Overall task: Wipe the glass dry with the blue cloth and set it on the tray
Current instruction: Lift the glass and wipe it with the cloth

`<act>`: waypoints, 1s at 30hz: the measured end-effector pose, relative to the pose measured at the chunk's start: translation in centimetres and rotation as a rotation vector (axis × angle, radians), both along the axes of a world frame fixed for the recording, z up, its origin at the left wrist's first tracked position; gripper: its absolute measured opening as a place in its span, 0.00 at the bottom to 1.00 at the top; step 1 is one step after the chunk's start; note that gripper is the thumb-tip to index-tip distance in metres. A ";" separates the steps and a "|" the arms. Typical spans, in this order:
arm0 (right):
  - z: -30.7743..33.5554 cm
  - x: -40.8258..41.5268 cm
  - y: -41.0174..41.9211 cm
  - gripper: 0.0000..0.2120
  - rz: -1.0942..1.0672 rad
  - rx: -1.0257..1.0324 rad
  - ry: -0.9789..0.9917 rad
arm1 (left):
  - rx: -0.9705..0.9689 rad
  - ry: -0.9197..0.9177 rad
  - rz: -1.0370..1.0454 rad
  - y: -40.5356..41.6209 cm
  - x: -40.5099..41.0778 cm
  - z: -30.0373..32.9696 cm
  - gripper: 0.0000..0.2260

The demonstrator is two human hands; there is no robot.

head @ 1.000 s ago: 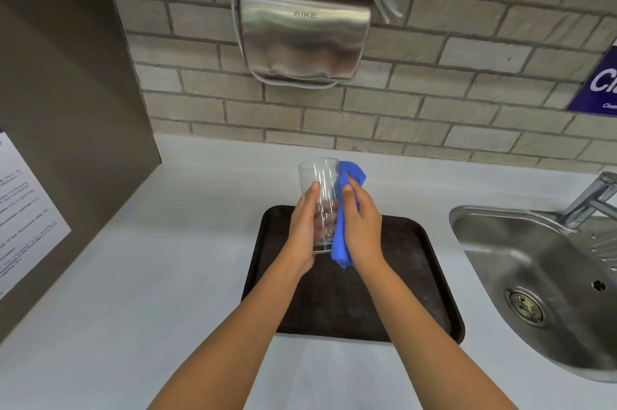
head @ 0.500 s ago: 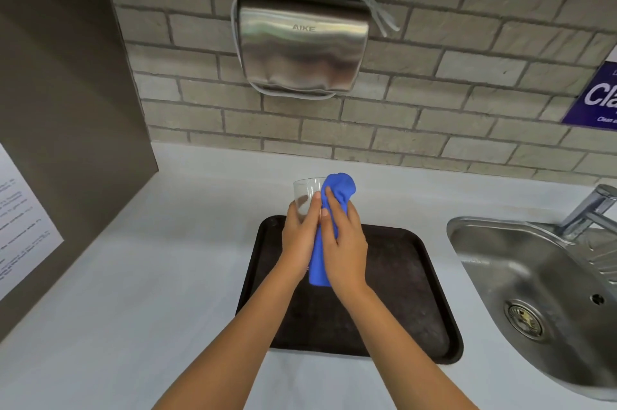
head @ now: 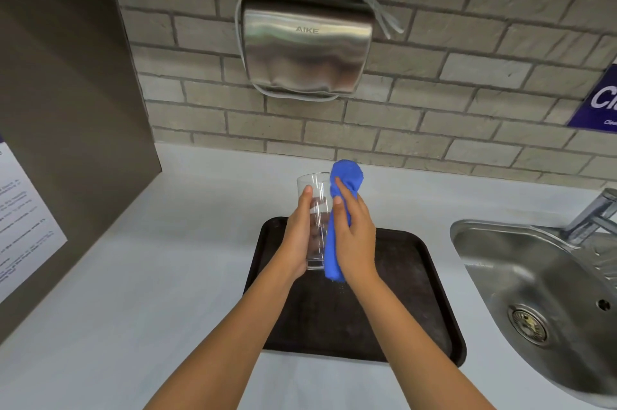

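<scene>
One glass point(head: 315, 226), one blue cloth point(head: 340, 219) — two hands, one tray point(head: 417, 292).

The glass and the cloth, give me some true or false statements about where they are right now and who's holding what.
1. The left hand holds the clear glass upright. True.
2. The glass already stands on the black tray. False: it is held above the tray's far edge, gripped in the left hand.
3. The right hand presses the blue cloth against the side of the glass. True.
4. The cloth is stuffed inside the glass. False: it lies along the outside, bunched above the rim.
5. The steel sink lies to the left of the tray. False: it is on the right.
</scene>
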State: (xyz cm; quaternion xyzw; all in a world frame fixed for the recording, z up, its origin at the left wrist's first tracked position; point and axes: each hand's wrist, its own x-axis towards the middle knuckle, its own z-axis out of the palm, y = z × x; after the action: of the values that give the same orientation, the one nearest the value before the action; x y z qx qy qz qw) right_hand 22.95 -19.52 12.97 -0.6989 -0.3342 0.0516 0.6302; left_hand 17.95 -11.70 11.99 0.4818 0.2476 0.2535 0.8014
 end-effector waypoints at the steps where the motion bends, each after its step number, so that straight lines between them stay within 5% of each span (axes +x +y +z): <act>1: 0.3 0.6 0.1 0.14 0.002 0.021 0.098 | -0.013 0.004 -0.005 -0.1 0.0 0.0 0.27; 10: -1.0 0.8 -0.3 0.18 0.046 0.055 0.514 | -0.102 0.010 -0.002 0.6 -0.1 1.2 0.30; 15: -1.6 0.6 -0.3 0.16 -0.011 0.013 0.409 | 0.125 0.132 0.319 0.0 0.5 0.8 0.20; 19: -1.5 0.2 -0.3 0.17 -0.057 -0.004 0.328 | 0.450 0.236 0.334 -1.3 0.7 0.4 0.23; 26: -1.9 -2.9 -0.5 0.19 -0.110 -0.186 -0.179 | 0.173 0.091 0.147 0.0 0.0 -0.3 0.31; 30: -0.1 -1.4 -0.5 0.18 -0.051 -0.062 -0.039 | 0.157 0.028 0.064 -0.9 -0.7 -0.2 0.22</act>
State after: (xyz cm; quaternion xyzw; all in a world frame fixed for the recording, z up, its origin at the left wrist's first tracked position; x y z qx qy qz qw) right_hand 21.56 -19.99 12.85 -0.7272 -0.3266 0.0321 0.6029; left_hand 17.25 -12.57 11.74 0.5385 0.2534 0.2906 0.7492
